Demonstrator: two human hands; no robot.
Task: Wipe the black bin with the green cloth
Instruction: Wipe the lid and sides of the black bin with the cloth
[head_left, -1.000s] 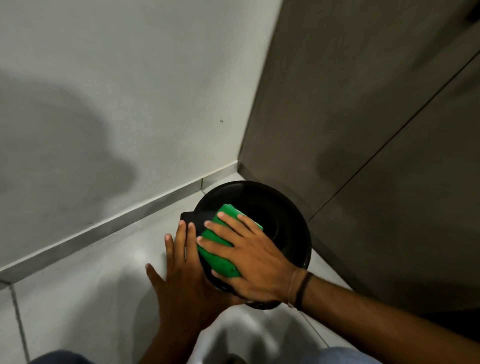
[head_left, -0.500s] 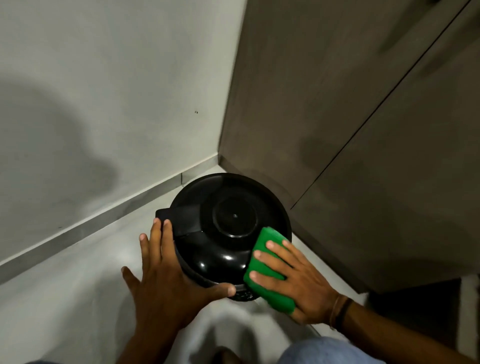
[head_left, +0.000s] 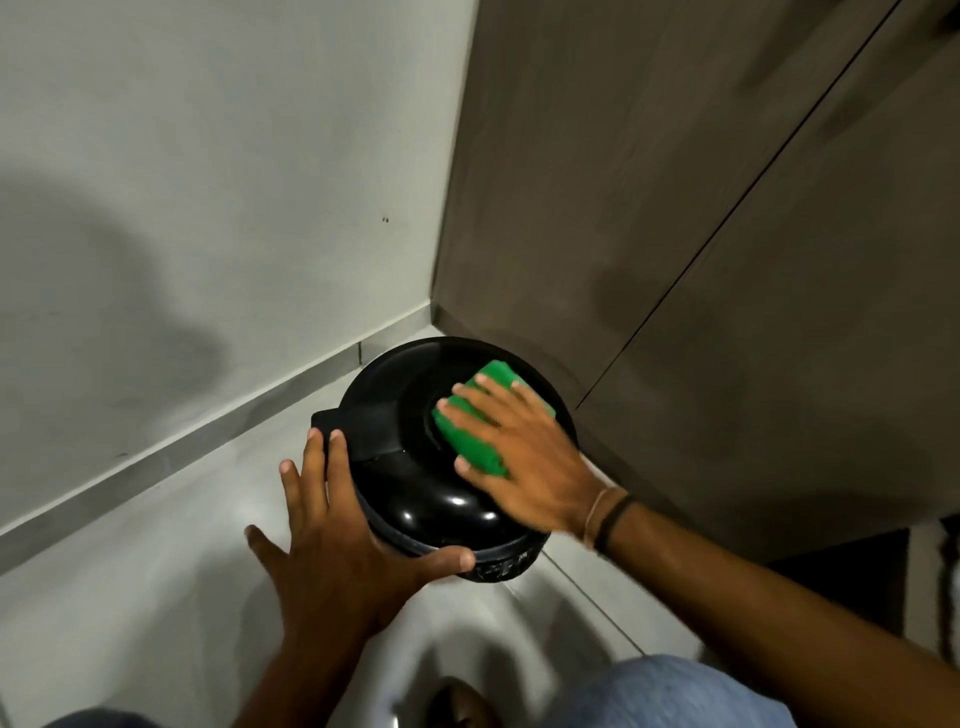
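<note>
Head view looks down on one black bin (head_left: 415, 478) standing on the pale tiled floor (head_left: 130, 587) in the corner where the light wall (head_left: 208, 156) meets the dark cabinet panels (head_left: 727, 260). Its glossy domed lid is closed. The right hand (head_left: 519, 447) lies flat on top of the lid with fingers spread, pressing the single green cloth (head_left: 475, 431) down against it; the folded cloth shows between the fingers and the thumb, toward the far right of the lid. The left hand (head_left: 337, 551) is on the near left of the bin, cupped loosely round its side, thumb reaching across the front under the lid's rim and fingertips up by the hinge tab. So: one bin, one cloth, two hands, both touching the bin. Two thin bands (head_left: 605, 519) circle the right wrist.
</note>
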